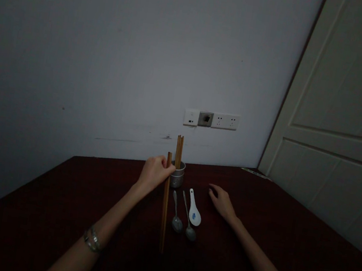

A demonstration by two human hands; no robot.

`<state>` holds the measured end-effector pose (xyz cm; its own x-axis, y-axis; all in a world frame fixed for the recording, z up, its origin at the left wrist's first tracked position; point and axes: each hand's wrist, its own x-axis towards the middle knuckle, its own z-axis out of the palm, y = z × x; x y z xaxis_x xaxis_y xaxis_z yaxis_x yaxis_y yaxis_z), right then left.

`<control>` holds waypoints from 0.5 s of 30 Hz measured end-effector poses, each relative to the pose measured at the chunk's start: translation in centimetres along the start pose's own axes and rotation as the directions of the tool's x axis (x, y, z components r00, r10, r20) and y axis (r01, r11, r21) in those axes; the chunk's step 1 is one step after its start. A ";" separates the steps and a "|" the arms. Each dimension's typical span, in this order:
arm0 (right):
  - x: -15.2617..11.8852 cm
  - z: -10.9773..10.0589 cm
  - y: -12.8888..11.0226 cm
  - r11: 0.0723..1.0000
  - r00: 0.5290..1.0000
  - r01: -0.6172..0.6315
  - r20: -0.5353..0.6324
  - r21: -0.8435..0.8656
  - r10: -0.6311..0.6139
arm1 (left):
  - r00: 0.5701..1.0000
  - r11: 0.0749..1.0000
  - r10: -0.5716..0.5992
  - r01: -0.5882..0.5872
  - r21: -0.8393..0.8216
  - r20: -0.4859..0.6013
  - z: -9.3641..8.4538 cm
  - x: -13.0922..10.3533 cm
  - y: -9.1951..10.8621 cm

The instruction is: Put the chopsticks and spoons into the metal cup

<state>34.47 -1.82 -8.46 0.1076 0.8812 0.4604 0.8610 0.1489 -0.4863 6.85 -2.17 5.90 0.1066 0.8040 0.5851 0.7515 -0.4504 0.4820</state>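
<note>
My left hand (155, 171) is closed on the upper part of several wooden chopsticks (164, 209), which hang almost upright with their lower ends toward me. Just behind that hand stands a grey metal utensil holder (176, 179) with more chopsticks (179, 151) upright in it; the hand hides part of its left side. My right hand (222, 203) rests on the table with its fingers loosely bent and apart, holding nothing. Between the hands lie a metal spoon (177, 224), a second, long-handled metal spoon (190, 233) and a white soup spoon (194, 216) with a blue mark.
The dark red table (111, 175) reaches back to a pale wall (128, 56). Sockets and a switch panel (225, 121) sit low on the wall above the table. A white panelled door (339, 131) borders the right side.
</note>
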 end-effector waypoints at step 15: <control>-0.7 -5.0 -20.6 0.567 0.769 -0.237 0.509 0.789 -0.387 | 0.995 0.998 0.055 -0.053 0.036 -0.082 -2.1 -0.4 0.8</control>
<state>19.17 -7.73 4.94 -0.5039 0.8481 0.1640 0.0711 0.2300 -0.9706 6.07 -3.70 7.39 0.0946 0.7434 0.6622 0.7676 -0.4780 0.4270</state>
